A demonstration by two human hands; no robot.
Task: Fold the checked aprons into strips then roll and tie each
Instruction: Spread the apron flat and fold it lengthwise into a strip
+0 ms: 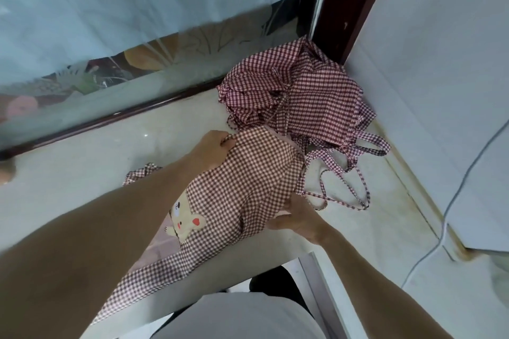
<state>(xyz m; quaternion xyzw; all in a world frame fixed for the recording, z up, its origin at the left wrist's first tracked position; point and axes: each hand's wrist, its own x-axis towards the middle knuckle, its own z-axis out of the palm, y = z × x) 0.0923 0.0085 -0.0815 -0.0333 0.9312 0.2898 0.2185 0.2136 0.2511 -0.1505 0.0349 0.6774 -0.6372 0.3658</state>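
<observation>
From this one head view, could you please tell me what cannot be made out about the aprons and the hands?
- Heap of aprons in the corner: how many, since they overlap and tangle.
- Apron being held: its lower end runs behind the left forearm and off the table edge.
- Right hand: fingertips tucked under the cloth, so its grip is unclear.
- Left hand: pinches the top edge, fingertips partly buried in the fold.

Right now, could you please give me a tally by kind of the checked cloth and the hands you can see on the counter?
Apron being handled, with a bear patch: 1
Heap of checked aprons in the corner, too tangled to count singly: 1
Hands gripping the apron: 2, left hand and right hand
Total: 4
</observation>
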